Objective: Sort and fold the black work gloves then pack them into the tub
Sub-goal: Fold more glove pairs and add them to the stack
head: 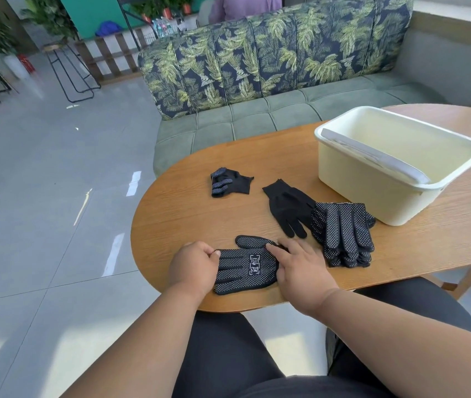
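- The left hand point(195, 267) has its fingers curled round the fingertip end of the dotted glove point(247, 265), clamped on the fabric there; the right hand point(300, 268) lies with fingers spread and fairly straight, pressing the cuff end flat.
- That glove lies at the table's point(185, 214) 6 o'clock edge, dotted palm and printed mark facing up.
- By my judgement it is light, limp knit that will crease wherever it is bent; the rubbery dots should keep it from sliding, so pinching one end while pinning the other suits a fold.
- At 3 o'clock from it sits a stack of gloves point(343, 234), with a plain-side glove point(288, 208) touching the stack.
- A folded glove point(230, 182) lies at 11 o'clock, apart.
- The cream tub point(352, 182) stands at 1 o'clock; no gloves show inside it.
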Available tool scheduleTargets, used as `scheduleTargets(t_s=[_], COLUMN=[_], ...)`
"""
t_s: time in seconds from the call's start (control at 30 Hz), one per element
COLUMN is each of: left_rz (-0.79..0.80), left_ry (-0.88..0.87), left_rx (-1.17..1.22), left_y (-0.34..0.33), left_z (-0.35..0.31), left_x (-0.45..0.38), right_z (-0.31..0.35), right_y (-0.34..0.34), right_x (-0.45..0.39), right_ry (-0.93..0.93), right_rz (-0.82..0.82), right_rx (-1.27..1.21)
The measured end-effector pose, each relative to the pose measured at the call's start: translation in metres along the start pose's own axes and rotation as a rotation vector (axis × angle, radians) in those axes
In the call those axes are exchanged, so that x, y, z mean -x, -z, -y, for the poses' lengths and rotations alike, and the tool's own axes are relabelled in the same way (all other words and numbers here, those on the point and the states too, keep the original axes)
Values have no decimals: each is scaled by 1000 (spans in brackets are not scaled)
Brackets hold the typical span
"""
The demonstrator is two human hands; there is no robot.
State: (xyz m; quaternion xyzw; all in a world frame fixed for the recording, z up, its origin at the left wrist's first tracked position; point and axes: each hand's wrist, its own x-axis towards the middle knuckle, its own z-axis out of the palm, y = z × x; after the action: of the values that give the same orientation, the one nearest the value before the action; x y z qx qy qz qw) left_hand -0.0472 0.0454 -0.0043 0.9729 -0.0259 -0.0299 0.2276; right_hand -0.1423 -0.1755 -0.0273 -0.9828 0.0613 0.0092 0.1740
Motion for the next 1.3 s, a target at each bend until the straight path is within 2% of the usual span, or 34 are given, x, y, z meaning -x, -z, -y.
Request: scheduleTargets(t_s=[0.17, 0.33, 0.5, 0.63, 0.8, 0.97, 1.3], left_rz=[51, 25, 89, 71, 32, 111, -7], left_ry=[20, 54, 95, 48, -124, -127, -151], left_rx=[1, 217, 396, 296, 124, -6, 37], left_y=[3, 3, 2, 5, 1, -13, -22], left_z=[-6, -8, -2, -6, -31, -45, -46], left_x=[-5, -9, -12, -14, -22, -26, -26], right_z=[-1, 1, 2, 2, 2, 2, 2], right_y=[1, 2, 4, 3, 5, 4, 4], right_x=[1, 2, 2, 3, 2, 3, 2], right_ry=[0, -7, -8, -6, -5, -2, 1], right_rz=[-1, -9, 5, -3, 21, 22, 30], right_rx=[3, 4, 10, 6, 21, 18, 31])
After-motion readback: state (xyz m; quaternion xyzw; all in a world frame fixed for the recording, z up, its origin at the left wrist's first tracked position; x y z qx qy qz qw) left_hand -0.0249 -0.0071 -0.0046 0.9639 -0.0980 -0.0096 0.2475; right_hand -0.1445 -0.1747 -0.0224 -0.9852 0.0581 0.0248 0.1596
